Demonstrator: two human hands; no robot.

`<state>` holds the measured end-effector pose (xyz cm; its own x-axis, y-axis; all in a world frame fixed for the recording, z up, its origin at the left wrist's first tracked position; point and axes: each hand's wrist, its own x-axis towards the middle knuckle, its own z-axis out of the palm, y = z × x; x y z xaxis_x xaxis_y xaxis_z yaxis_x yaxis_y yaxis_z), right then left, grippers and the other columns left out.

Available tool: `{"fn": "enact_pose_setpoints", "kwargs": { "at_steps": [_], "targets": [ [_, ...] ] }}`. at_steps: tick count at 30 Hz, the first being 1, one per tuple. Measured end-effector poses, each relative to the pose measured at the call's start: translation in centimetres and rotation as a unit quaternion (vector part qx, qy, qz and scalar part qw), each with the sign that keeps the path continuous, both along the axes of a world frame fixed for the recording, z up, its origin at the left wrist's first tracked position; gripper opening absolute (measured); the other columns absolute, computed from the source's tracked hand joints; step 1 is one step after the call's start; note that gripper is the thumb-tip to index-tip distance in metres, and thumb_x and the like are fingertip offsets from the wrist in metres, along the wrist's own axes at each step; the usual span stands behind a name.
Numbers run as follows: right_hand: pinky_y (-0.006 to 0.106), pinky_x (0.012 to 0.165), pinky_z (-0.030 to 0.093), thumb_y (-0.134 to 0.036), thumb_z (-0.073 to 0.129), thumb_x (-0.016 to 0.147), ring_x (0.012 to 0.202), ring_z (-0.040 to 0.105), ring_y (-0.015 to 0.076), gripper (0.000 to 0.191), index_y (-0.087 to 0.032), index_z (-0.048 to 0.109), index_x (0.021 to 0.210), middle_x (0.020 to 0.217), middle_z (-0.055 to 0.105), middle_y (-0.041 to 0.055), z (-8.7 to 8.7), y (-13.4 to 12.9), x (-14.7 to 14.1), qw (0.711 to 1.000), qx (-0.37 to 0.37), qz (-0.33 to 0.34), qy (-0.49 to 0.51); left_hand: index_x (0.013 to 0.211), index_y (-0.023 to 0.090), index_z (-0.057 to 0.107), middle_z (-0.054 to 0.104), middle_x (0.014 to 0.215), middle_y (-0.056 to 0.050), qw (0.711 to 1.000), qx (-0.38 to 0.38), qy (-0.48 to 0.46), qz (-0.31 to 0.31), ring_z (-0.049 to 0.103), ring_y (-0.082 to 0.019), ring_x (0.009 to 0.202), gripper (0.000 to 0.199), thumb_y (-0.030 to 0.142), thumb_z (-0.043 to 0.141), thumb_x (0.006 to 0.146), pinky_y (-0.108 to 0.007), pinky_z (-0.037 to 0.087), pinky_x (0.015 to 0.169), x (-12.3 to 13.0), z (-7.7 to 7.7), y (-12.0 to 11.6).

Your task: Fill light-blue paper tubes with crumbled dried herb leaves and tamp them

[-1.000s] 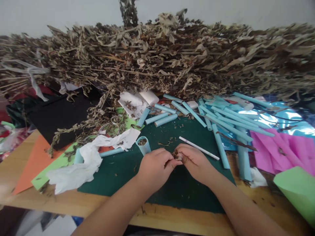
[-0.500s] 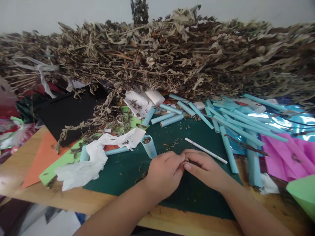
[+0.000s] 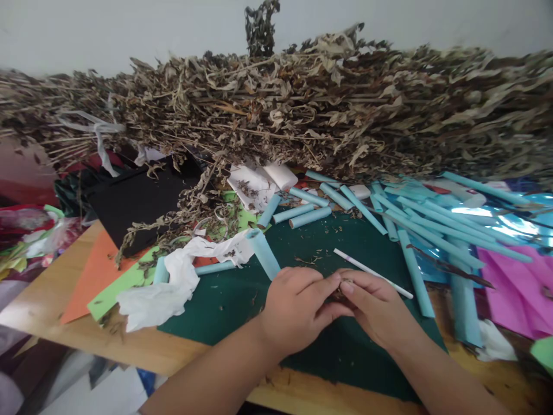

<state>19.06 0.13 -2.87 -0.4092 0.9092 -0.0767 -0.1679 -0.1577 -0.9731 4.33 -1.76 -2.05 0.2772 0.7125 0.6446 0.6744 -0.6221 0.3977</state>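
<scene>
Left hand (image 3: 296, 311), right hand (image 3: 380, 308): pinched closed on brown dried leaf bits (image 3: 341, 288), apparently crumbling
Leaf bits: likely needing light pressure
Pale-blue paper tube (image 3: 264, 255): tilted, contact unclear

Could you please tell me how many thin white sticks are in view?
1 white stick: it lies on the dark green sheet, beyond the right hand, left of a long blue tube. Others may be hidden.

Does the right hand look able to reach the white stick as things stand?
Probably yes: the white stick lies uncovered on the green sheet, just beyond the right hand, though its fingers hold dried leaf bits.
</scene>
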Motion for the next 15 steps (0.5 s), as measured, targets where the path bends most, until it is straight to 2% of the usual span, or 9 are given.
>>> {"fn": "enact_pose_setpoints", "kwargs": {
  "at_steps": [5, 10, 15],
  "targets": [
    [0.023, 0.047, 0.038, -0.036, 0.062, 0.065, 0.056, 0.042, 0.0114, 0.019, -0.017, 0.061, 0.065, 0.061, 0.048, 0.0017, 0.7, -0.8, -1.2, 0.991, -0.094, -0.028, 0.088, 0.097, 0.016, 0.052, 0.059, 0.075, -0.004, 0.999, 0.028, -0.037, -0.011, 0.054, -0.013, 0.071, 0.033, 0.036, 0.053, 0.072, -0.027, 0.045, 0.065, 0.4, -0.2, 0.0],
    [0.023, 0.047, 0.037, -0.040, 0.054, 0.071, 0.057, 0.039, 0.0113, 0.025, -0.018, 0.061, 0.063, 0.067, 0.042, 0.0019, 1.0, -1.1, -1.2, 0.997, -0.030, 0.003, 0.075, 0.089, 0.017, 0.055, 0.062, 0.079, -0.004, 0.994, 0.070, -0.080, -0.022, 0.053, -0.016, 0.083, 0.020, 0.025, 0.056, 0.070, -0.033, 0.043, 0.075, 0.2, 0.0, 0.1],
    [0.023, 0.048, 0.037, -0.040, 0.045, 0.078, 0.055, 0.039, 0.0111, 0.023, -0.019, 0.053, 0.073, 0.063, 0.042, 0.0001, 0.6, -1.3, -1.1, 0.999, -0.018, 0.013, 0.048, 0.090, 0.018, 0.056, 0.064, 0.083, -0.001, 0.998, 0.057, 0.008, 0.022, 0.053, -0.017, 0.087, 0.019, 0.018, 0.053, 0.071, -0.037, 0.035, 0.084, 0.1, 0.1, 0.4]
  ]
}}
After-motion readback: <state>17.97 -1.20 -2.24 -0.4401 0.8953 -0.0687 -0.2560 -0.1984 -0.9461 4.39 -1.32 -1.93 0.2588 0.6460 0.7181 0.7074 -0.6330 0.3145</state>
